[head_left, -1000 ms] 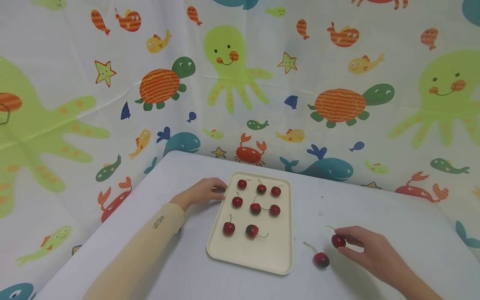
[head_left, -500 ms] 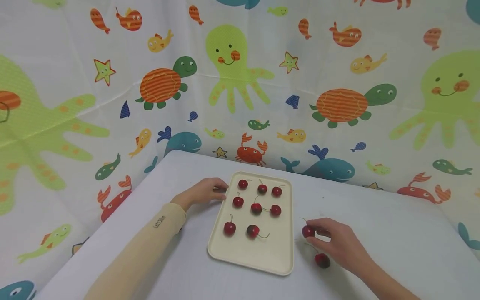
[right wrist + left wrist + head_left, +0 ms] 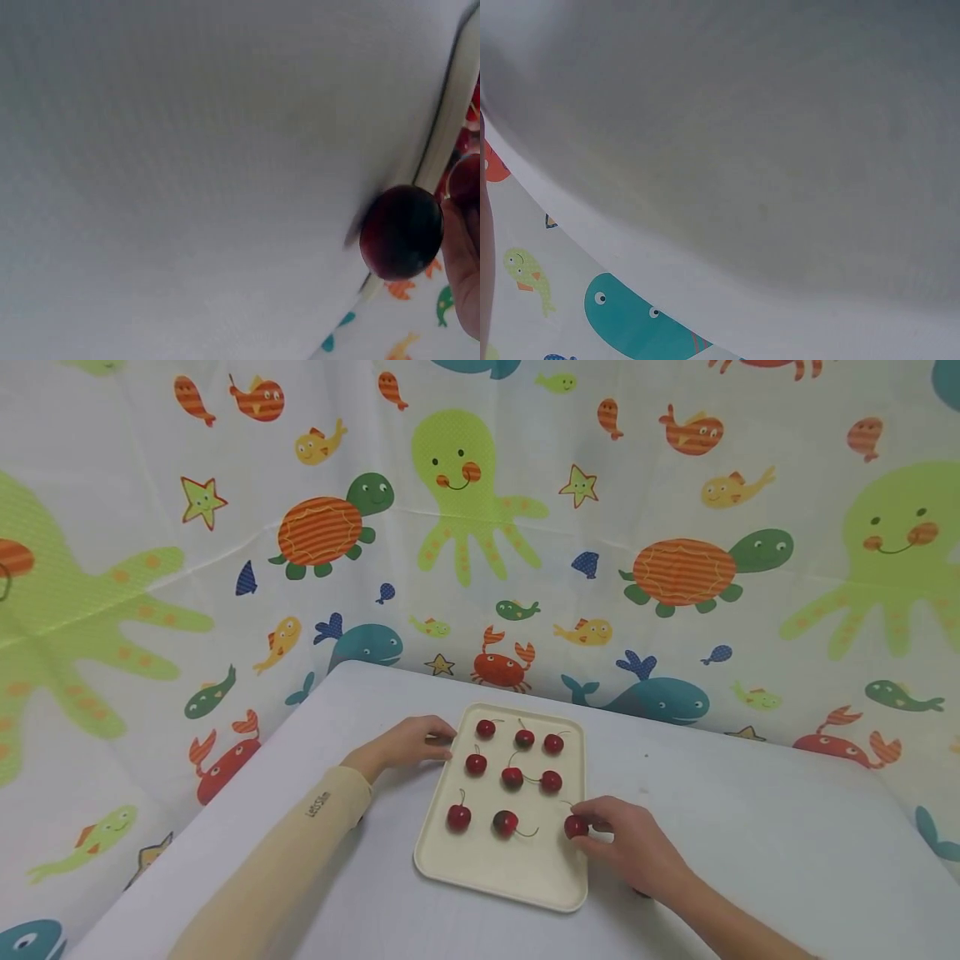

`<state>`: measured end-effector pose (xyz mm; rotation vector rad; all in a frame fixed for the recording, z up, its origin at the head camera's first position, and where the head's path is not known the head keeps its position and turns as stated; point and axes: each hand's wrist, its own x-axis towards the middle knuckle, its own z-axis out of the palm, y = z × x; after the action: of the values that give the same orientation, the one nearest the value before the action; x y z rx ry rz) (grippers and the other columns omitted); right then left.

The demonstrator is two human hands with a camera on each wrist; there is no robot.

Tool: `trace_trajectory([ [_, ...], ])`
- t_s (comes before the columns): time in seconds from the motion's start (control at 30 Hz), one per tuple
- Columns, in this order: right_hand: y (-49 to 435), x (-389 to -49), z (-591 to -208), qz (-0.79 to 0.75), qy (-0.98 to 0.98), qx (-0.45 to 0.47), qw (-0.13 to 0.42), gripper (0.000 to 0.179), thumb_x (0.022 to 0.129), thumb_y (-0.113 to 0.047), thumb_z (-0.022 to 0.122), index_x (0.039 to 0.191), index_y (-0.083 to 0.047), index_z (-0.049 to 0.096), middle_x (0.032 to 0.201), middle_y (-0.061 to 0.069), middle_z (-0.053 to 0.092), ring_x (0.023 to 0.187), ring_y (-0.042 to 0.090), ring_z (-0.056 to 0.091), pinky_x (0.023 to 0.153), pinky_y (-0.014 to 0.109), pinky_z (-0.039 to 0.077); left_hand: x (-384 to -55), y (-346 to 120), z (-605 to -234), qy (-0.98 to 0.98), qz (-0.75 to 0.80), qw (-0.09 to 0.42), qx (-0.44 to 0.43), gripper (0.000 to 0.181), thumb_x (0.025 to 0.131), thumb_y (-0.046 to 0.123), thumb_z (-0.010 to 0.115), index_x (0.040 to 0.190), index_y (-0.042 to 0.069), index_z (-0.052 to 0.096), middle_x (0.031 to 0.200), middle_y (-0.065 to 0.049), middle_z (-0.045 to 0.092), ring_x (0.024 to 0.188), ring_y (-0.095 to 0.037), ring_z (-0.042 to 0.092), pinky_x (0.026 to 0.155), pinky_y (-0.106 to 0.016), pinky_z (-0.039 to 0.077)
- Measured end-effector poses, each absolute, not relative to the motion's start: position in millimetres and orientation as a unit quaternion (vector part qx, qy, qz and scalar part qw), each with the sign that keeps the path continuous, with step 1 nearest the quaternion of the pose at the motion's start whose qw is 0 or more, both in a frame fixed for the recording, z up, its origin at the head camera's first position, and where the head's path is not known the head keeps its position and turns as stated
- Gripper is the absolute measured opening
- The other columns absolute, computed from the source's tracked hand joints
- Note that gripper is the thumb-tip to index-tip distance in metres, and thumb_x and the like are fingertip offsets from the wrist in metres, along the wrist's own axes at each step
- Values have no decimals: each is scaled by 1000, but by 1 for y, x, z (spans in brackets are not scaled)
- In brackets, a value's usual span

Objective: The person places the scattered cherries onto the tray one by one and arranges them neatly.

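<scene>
My right hand [image 3: 628, 842] pinches a red cherry [image 3: 575, 827] between thumb and fingertips, over the right rim of the cream tray [image 3: 517, 877]. Several dark red cherries with stems lie on that tray in rough rows, among them a two-toned cherry [image 3: 505, 823] in the nearest row. My left hand [image 3: 408, 742] holds the tray's left edge with thumb and fingertips at the rim. Beneath my right wrist, another cherry [image 3: 401, 232] rests on the table beside the tray, mostly hidden in the head view. The left wrist view shows mainly blurred white cloth.
A white cloth covers the table [image 3: 360, 877]. Behind it and along the left side hangs a curtain [image 3: 517, 460] printed with sea animals. My left sleeve [image 3: 277, 860] crosses the table's left part.
My right hand has carried its cherry leftward from the table to above the tray's right rim, passing over the other loose cherry. The left hand and tray have stayed put.
</scene>
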<state>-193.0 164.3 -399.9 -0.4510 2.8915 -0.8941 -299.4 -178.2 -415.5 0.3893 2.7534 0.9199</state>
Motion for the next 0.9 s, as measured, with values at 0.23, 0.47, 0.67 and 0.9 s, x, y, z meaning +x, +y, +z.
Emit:
trace_trajectory([
  [0.23, 156, -194, -407, -271, 945, -175, 48, 37, 72, -20, 78, 107, -18, 66, 100, -8, 65, 90, 9, 61, 78, 28, 56, -299, -178, -415, 936, 310, 107, 128, 40, 82, 27, 69, 120, 18, 59, 122, 1, 59, 121, -19, 49, 105, -39, 40],
  [0.47, 150, -198, -407, -247, 951, -183, 41, 37, 72, -21, 78, 106, -18, 67, 97, -8, 65, 85, 7, 58, 76, 26, 55, -299, -178, -416, 936, 308, 107, 131, 41, 82, 28, 69, 120, 17, 59, 122, 1, 59, 120, -19, 50, 104, -39, 40],
  [0.67, 146, -200, -409, -221, 953, -203, 30, 36, 72, -24, 78, 106, -17, 67, 94, -8, 64, 79, 6, 54, 71, 21, 52, -299, -178, -416, 935, 312, 110, 128, 42, 82, 28, 69, 121, 17, 58, 123, 0, 59, 121, -19, 49, 104, -39, 40],
  [0.9, 145, -199, -410, -213, 955, -207, 23, 36, 72, -25, 78, 105, -16, 67, 96, -7, 65, 81, 6, 56, 73, 23, 54, -298, -178, -415, 936, 312, 111, 124, 42, 82, 27, 69, 121, 17, 59, 122, 0, 59, 121, -19, 49, 104, -39, 40],
])
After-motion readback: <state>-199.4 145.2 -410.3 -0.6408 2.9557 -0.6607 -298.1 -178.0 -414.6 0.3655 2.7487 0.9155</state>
